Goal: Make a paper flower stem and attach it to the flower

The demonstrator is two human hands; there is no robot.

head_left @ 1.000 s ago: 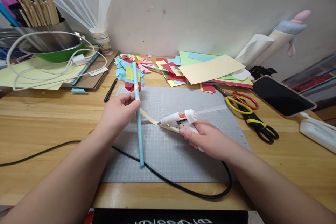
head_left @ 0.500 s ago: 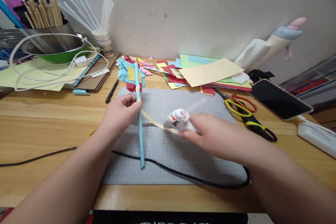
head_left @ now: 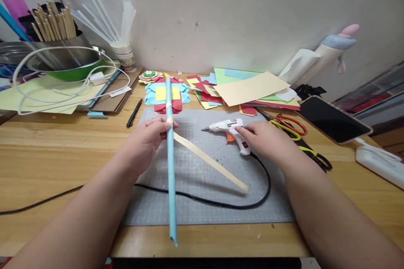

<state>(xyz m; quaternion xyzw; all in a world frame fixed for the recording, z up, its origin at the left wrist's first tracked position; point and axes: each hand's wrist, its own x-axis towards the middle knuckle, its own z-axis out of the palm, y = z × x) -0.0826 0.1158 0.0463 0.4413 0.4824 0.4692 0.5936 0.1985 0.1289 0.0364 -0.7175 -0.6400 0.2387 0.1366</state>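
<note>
My left hand [head_left: 150, 136] is closed around a light-blue rolled paper stick [head_left: 171, 164], which points away from me across the mat. A cream paper strip [head_left: 210, 160] winds round the stick near my fingers, and its loose end trails out to the right. A white hot glue gun [head_left: 232, 128] with an orange trigger lies on its side on the grey cutting mat [head_left: 202, 214], nozzle to the left. My right hand [head_left: 263, 136] is at its back end, fingers stretched out and touching it, not wrapped round. Beyond the stick sits a folded blue, red and yellow paper piece [head_left: 183, 92].
Scissors [head_left: 292, 128] and a phone [head_left: 336, 118] lie on the right. Coloured paper sheets [head_left: 252, 88] are stacked at the back. A black pen [head_left: 134, 112] lies left of the mat, and the gun's black cord [head_left: 214, 204] crosses it. A paper flower [head_left: 150, 76] is at the back.
The glue gun has gone from my right hand's grip down onto the mat, turned on its side. The strip's loose end now hangs free, and the stick has come nearer to me.
</note>
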